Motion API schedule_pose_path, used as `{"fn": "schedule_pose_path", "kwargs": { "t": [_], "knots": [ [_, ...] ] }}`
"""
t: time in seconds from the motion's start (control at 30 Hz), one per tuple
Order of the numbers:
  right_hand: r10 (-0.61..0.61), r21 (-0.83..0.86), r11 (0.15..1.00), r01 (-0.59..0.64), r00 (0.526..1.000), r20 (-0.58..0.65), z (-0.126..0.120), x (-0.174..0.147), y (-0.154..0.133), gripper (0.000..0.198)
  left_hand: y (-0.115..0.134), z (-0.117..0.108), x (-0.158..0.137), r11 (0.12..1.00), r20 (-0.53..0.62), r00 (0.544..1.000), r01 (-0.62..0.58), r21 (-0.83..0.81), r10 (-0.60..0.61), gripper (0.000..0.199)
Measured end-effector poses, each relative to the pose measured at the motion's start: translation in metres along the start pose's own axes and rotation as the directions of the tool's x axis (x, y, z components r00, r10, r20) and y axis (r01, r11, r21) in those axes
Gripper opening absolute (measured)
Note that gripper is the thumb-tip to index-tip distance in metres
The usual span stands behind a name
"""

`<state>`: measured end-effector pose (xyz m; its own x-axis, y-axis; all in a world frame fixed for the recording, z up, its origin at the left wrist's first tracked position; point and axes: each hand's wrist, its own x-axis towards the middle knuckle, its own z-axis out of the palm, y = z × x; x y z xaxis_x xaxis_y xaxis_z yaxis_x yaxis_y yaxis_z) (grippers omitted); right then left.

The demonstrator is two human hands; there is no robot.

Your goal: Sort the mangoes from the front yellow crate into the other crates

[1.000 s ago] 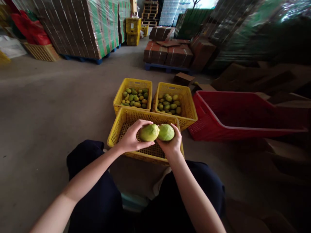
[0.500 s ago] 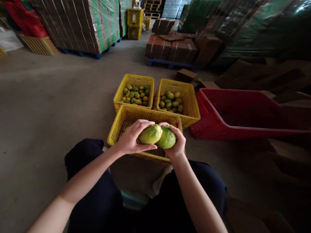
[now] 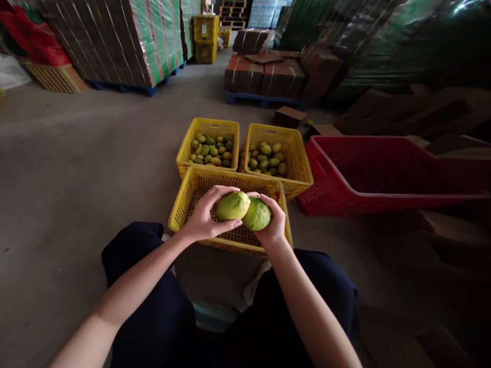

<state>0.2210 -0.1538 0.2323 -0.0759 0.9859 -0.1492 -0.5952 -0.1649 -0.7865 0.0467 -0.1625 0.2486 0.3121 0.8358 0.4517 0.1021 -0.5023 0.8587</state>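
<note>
My left hand (image 3: 202, 221) is closed around a yellow-green lemon (image 3: 232, 206), fingers over its top and thumb beneath. My right hand (image 3: 273, 224) grips a rounder, greener lemon (image 3: 258, 215) with bumpy skin and a few small dark specks. The two fruits meet or overlap in view, the left one in front. Both hands are above a yellow plastic crate (image 3: 173, 219) with a perforated floor, in front of my knees. No fruit shows on the visible part of its floor; my hands hide the rest.
Behind stand two more yellow crates, the left crate (image 3: 179, 153) and the right crate (image 3: 305, 166), each holding several green and yellow fruits. A large red bin (image 3: 322, 197) is at right, with cardboard (image 3: 406, 110) around it. Strapped stacks (image 3: 264, 76) sit on a blue pallet.
Both hands, still holding the lemons, have shifted slightly left and up in view. The background has also slid a little left as my head turned. The grips look the same.
</note>
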Motion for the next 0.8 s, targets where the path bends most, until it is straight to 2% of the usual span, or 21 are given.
{"fn": "schedule_pose_path", "kwargs": {
  "t": [0.17, 0.47, 0.67, 0.8],
  "knots": [
    [0.031, 0.013, 0.999, -0.03, 0.997, -0.068, 0.004, 0.002, 0.0, 0.022, -0.007, 0.003, 0.0, 0.974, -0.002, 0.987, 0.157, -0.166, -0.159, 0.055],
    [0.046, 0.029, 0.999, -0.043, 0.991, -0.126, 0.002, 0.005, 0.005, 0.019, -0.014, 0.005, 0.005, 0.928, -0.003, 0.965, 0.251, -0.276, -0.262, 0.054],
    [0.067, 0.027, 0.998, -0.064, 0.987, -0.145, 0.0, 0.006, 0.008, 0.018, -0.021, 0.007, 0.004, 0.86, 0.018, 0.937, 0.329, -0.39, -0.349, 0.056],
    [0.082, 0.016, 0.997, -0.081, 0.983, -0.163, 0.0, 0.007, 0.01, 0.018, -0.031, 0.008, 0.003, 0.776, 0.047, 0.907, 0.383, -0.501, -0.417, 0.054]
  ]
}}
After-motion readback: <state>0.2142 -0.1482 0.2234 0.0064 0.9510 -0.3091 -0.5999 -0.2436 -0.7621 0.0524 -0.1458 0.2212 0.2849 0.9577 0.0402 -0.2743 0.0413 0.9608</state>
